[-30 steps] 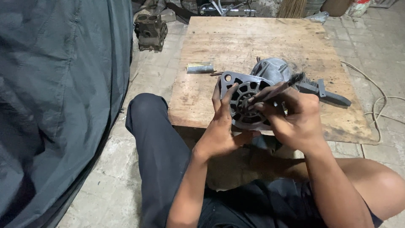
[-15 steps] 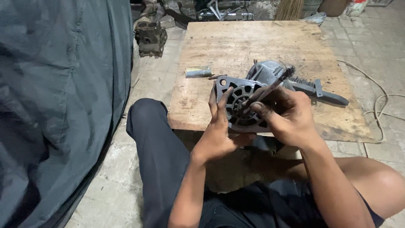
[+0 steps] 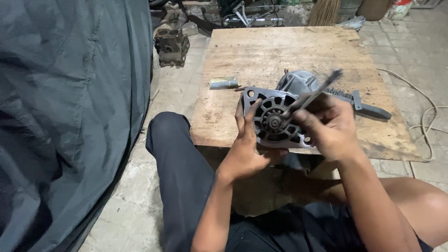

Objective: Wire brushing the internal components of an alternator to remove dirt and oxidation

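Observation:
My left hand (image 3: 246, 149) grips a round grey metal motor end cover (image 3: 273, 120) with spoke-like openings, holding it upright by its left rim over the front edge of a wooden board (image 3: 280, 51). My right hand (image 3: 329, 126) is closed on a thin dark rod-like tool (image 3: 313, 95). The tool's lower end rests at the cover's central hub, and its upper end points up and to the right. Behind the cover, a grey motor housing (image 3: 298, 81) lies on the board.
On the board lie a small metal cylinder (image 3: 223, 83) and a dark pliers-like tool (image 3: 361, 105). A dark tarp (image 3: 65, 107) hangs at the left. A metal engine part (image 3: 171, 45) sits on the concrete floor beyond; a pale cable (image 3: 427, 121) trails at right.
The hands and the cover have stayed close together with slight shifts. The tool in my right hand has tilted a little as it works at the hub.

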